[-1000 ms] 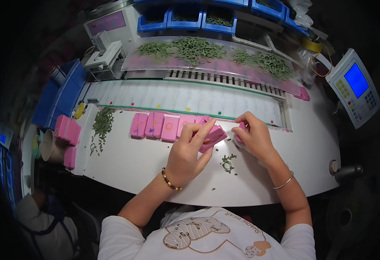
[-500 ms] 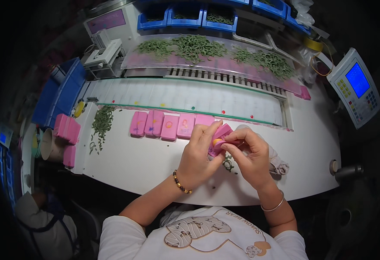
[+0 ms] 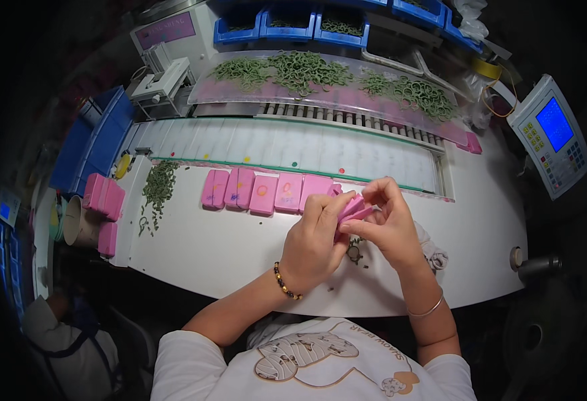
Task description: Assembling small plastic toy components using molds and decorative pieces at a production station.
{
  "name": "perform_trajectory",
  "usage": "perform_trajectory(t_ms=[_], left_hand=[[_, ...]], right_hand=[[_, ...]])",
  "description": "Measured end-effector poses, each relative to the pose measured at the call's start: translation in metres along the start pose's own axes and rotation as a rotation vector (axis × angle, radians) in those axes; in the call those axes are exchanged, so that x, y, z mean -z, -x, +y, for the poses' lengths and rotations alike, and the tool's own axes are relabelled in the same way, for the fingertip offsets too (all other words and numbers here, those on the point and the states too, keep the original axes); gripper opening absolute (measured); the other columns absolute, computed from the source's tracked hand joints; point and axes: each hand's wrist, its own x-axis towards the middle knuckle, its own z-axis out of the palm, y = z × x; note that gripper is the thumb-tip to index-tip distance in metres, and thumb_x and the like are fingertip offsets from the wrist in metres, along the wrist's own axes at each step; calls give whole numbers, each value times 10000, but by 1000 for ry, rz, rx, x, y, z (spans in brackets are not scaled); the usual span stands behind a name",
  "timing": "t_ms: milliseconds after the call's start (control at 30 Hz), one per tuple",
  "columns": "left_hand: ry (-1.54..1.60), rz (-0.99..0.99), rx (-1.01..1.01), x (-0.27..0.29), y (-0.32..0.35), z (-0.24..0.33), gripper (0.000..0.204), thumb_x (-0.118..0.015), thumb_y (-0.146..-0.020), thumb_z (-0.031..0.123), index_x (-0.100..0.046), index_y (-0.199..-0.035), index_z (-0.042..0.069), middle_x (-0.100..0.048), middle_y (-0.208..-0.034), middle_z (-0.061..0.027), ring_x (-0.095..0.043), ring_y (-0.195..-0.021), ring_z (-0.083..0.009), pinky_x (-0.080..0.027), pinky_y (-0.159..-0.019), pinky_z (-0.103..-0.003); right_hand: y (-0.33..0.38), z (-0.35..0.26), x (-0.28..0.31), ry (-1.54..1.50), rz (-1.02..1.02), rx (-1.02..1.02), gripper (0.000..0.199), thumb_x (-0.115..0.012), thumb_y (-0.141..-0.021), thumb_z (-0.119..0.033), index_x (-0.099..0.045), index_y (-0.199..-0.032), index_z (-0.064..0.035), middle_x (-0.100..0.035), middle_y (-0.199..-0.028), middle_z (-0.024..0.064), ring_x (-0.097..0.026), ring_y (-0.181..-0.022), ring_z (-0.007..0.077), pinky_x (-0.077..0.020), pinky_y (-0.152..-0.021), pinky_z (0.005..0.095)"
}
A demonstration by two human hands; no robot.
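Note:
A split pink rubber mold is held above the white table, its layers parted at the right end. My left hand is closed around its left side. My right hand has its thumb against the mold's near edge and its fingers curled at the parted end; the exact contact is partly hidden. Several pink mold blocks stand in a row to the left, some with orange or blue marks. Beneath my hands lie a small green ring-shaped piece and green bits.
A conveyor of white plates runs behind the blocks. Beyond it, a clear tray bears many green ring-shaped pieces. Green scraps lie at left beside stacked pink blocks. A crumpled cloth and control panel are at right.
My right fingers have risen and loosened from their tight pinch on the mold. The mold has turned, and a yellow spot on it no longer shows. The conveyor plates have shifted slightly left.

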Motion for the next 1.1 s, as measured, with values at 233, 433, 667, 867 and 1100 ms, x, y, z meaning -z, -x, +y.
perform_trajectory(t_ms=[233,433,667,867,1100], left_hand=[[44,-84,9,2,4,2,706,-701,-686,-58,-471,-1347,37,-501,-1072,-167,-579,-895,-314,-515,-720,-376],[76,-109,92,2,4,2,683,-674,-701,-58,-465,-1345,28,-483,-1087,-181,-576,-902,-329,-516,-733,-381],[151,-121,151,9,-1,3,637,-701,-752,1,-468,-1345,20,-496,-1126,-173,-554,-981,-315,-494,-778,-370],[245,-201,109,25,-10,-4,638,-806,-756,140,-521,-1313,13,-557,-1105,-135,-553,-1011,-291,-460,-863,-345],[219,-61,-126,25,-16,-6,655,-840,-741,213,-532,-1279,3,-599,-1094,-125,-595,-1006,-259,-486,-847,-349]], right_hand=[[-7,-17,14,-94,-286,-289,258,-771,-785,-36,-631,-998,1,-630,-899,18,-595,-783,71,-482,-677,212],[-3,2,7,151,-233,-95,197,-741,-830,-104,-636,-971,-17,-634,-868,5,-577,-737,75,-482,-665,231],[4,6,-1,-151,-105,-288,162,-681,-904,-148,-623,-1001,-33,-638,-923,20,-586,-791,77,-481,-702,241],[2,-3,7,-498,-131,-382,175,-586,-983,-163,-625,-1057,-10,-668,-974,63,-642,-815,93,-516,-693,227],[12,-2,4,-343,-113,-236,187,-625,-965,-166,-629,-1038,6,-657,-946,54,-627,-803,93,-514,-703,231]])
